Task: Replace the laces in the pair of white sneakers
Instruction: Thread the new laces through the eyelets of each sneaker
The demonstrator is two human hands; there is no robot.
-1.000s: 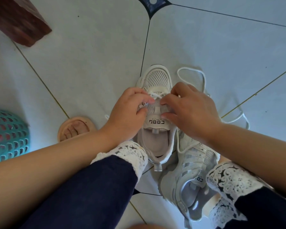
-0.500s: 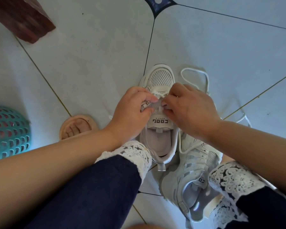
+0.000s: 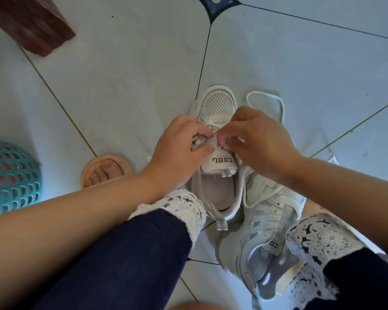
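A white mesh sneaker (image 3: 217, 104) stands upright on the floor, toe pointing away from me. My left hand (image 3: 177, 151) grips its left eyelet flap, thumb and fingers curled round it. My right hand (image 3: 258, 139) pinches the white lace (image 3: 267, 97) at the eyelets by the top of the tongue; the lace's free length loops on the floor to the right. The second white sneaker (image 3: 262, 227) lies tipped on its side, closer to me on the right.
Pale tiled floor (image 3: 121, 86) all around. A teal plastic basket (image 3: 9, 175) sits at the left edge. My foot in a tan sandal (image 3: 103, 171) is beside the left wrist. A dark wooden furniture leg (image 3: 31, 25) stands far left. My knees frame the shoes.
Both hands have stayed at the eyelets, fingertips shifting slightly along the tongue. The view has drifted a little; the shoes have not moved.
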